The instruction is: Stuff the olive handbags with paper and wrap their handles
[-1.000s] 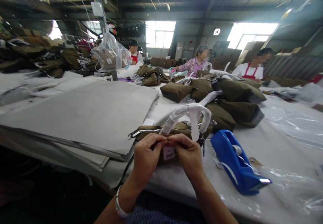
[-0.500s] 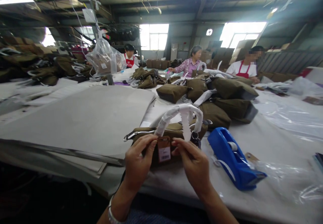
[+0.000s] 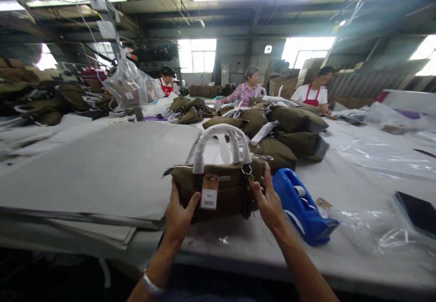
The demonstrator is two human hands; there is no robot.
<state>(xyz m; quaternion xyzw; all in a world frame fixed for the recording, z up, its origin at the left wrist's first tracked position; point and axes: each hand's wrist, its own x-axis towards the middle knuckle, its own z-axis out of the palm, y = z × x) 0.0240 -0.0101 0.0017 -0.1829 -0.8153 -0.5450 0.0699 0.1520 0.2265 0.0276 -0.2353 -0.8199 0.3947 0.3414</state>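
Observation:
An olive handbag stands upright at the table's front edge, its two handles wrapped in white. My left hand grips the bag's left end, thumb on the front beside a brown tag with a white barcode label. The right end is held by my right hand, its thumb near a dark tassel that hangs from a ring. A zipper runs along the bag's top. Close to my right hand lies a blue tape dispenser.
Large grey sheets are stacked on the left. Behind the bag is a pile of olive bags. Clear plastic and a dark flat object lie on the right. Three people sit across the table.
Both hands have left the tag and moved apart to the bag's two ends. The bag now shows its front more fully, handles upright, and the view has turned slightly right.

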